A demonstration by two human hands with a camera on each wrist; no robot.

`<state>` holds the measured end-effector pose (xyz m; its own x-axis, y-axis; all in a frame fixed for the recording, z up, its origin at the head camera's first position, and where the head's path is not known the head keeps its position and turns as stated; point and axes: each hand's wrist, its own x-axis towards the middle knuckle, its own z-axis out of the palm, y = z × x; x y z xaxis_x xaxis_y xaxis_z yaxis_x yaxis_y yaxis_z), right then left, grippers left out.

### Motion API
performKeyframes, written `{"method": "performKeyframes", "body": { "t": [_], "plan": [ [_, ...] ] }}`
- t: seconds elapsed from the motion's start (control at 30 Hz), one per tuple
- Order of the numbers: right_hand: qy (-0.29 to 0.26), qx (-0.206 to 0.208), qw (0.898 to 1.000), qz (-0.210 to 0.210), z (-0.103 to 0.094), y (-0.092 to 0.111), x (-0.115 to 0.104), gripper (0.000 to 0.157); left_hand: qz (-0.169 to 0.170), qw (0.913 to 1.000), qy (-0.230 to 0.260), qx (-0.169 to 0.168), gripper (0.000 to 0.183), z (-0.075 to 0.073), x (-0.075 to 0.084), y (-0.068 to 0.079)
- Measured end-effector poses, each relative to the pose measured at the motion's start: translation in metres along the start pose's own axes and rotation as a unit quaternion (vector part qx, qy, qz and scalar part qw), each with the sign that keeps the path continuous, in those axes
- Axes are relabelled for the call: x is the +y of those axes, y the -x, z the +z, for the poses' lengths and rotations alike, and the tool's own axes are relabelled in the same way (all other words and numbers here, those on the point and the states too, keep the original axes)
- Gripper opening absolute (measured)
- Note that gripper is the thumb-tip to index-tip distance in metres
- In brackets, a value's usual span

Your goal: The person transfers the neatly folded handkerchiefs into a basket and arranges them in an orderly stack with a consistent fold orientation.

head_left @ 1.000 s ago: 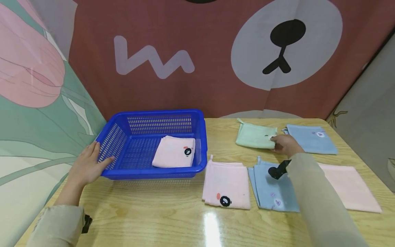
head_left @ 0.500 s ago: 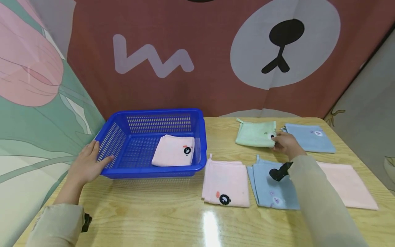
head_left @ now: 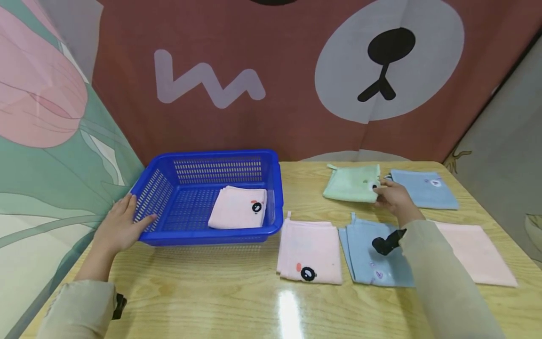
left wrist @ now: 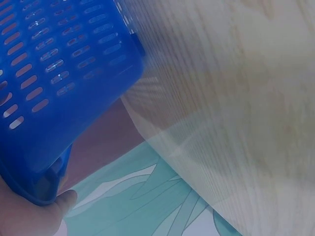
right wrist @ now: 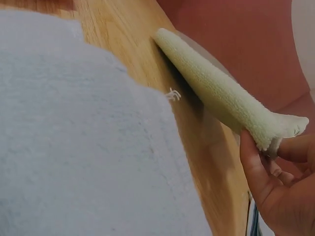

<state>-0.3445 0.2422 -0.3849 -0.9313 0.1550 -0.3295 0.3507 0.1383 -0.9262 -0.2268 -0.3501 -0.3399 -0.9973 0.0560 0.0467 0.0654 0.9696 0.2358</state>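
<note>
In the head view my left hand (head_left: 116, 226) holds the near-left corner of a blue plastic basket (head_left: 211, 233), thumb over the front rim and fingers over the side. Inside the basket lies a folded pink towel (head_left: 237, 209) with an embroidered eye. At the back right, my right hand (head_left: 394, 197) pinches the right edge of a folded mint-green towel (head_left: 349, 184). The right wrist view shows thumb and fingers on either side of that green towel (right wrist: 216, 88), its held edge raised from the table with a shadow beneath.
On the wooden table (head_left: 203, 292) lie a pink towel (head_left: 311, 249), a blue towel (head_left: 372, 263) partly under my right sleeve, another pink towel (head_left: 478, 254) and a second blue towel (head_left: 423, 188). A printed curtain (head_left: 254, 127) hangs right behind the table.
The right hand keeps its pinch on the green towel, whose held edge has risen slightly. The left hand and basket stay put.
</note>
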Motion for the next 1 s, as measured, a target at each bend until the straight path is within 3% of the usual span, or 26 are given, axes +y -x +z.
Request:
{"method": "performKeyframes", "body": {
  "t": [0.4, 0.53, 0.73, 1.0],
  "plan": [
    [-0.004, -0.010, 0.998, -0.054, 0.005, 0.017, -0.011, 0.043, 0.003, 1.0000, -0.001, 0.006, 0.081, 0.000, 0.000, 0.001],
    [-0.029, -0.014, 0.998, -0.061, 0.006, 0.021, -0.015, 0.041, 0.003, 1.0000, -0.002, 0.008, 0.081, 0.000, 0.001, 0.001],
    [-0.044, -0.022, 0.996, -0.071, 0.010, 0.027, -0.020, 0.049, 0.001, 1.0000, 0.000, 0.005, 0.081, 0.000, 0.002, 0.001],
    [-0.066, -0.030, 0.994, -0.076, 0.012, 0.031, -0.021, 0.034, 0.005, 1.0000, -0.002, 0.008, 0.080, 0.000, 0.001, 0.001]
  ]
}}
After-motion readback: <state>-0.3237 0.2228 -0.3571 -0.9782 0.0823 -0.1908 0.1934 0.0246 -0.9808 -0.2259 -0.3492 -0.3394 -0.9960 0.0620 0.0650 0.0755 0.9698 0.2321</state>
